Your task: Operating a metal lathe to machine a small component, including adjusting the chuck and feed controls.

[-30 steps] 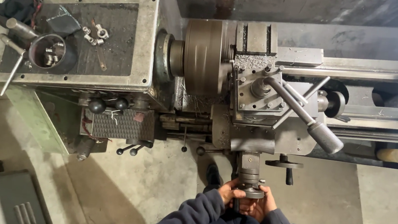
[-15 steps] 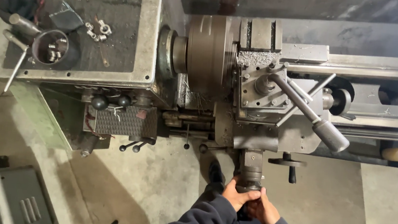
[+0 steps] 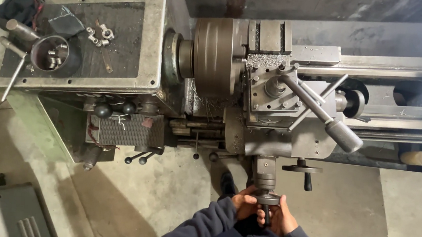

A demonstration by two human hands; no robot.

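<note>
Overhead view of a metal lathe (image 3: 274, 88) standing on a concrete floor (image 3: 162, 206). Both hands meet at the small handwheel (image 3: 268, 198) on the near side of the lathe, below its tool post (image 3: 274, 88). The left hand (image 3: 244, 206) curls round the wheel's left rim; the right hand (image 3: 283, 220) wraps its right side and the little crank handle hanging from it. Compared with a second ago, the hands sit a touch lower and more to either side of the wheel, which suggests it is being turned. A long lever (image 3: 323, 113) angles across the lathe's carriage. Left of the chuck (image 3: 216, 58), the lathe's flat top carries a round tin (image 3: 50, 52) of small parts and loose nuts (image 3: 99, 33)
</note>
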